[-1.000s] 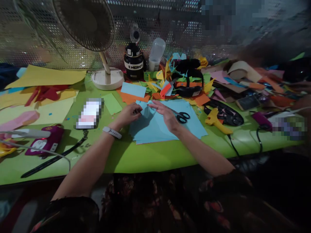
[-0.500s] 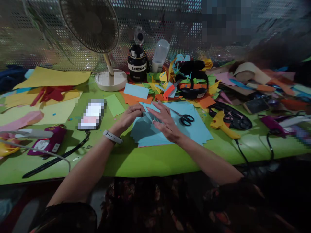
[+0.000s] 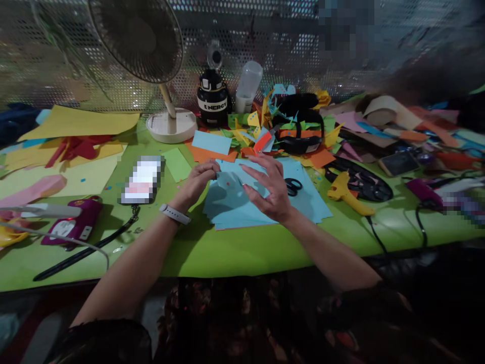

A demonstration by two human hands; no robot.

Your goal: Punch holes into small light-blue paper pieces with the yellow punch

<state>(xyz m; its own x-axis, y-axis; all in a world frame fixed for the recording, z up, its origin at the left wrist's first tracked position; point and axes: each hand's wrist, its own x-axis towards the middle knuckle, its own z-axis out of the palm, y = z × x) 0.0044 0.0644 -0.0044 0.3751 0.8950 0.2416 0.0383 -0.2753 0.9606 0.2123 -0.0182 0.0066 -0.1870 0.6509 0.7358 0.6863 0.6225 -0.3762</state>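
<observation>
A stack of light blue paper sheets (image 3: 242,216) lies on the green table in front of me. My left hand (image 3: 200,179), with a pale watch strap at its wrist, is pinched at the stack's left side on a folded-looking piece of blue paper (image 3: 226,181). That piece blends into the sheets below, so its exact edges are hard to make out. Over the middle of the stack hovers my right hand (image 3: 271,188), fingers apart and holding nothing. Black-handled scissors (image 3: 293,186) rest on the sheets just beyond it, their blades hidden behind the hand.
A yellow glue gun (image 3: 350,197) lies right of the stack. A phone (image 3: 142,179) sits on the left. Behind are a fan base (image 3: 172,125), a black jug (image 3: 212,103), a clear bottle (image 3: 248,86) and colored paper scraps (image 3: 253,120). A purple power strip (image 3: 74,222) is at far left.
My right hand has moved right, away from the left hand and the paper it holds, and now covers the scissors' blades. My left hand has shifted slightly left.
</observation>
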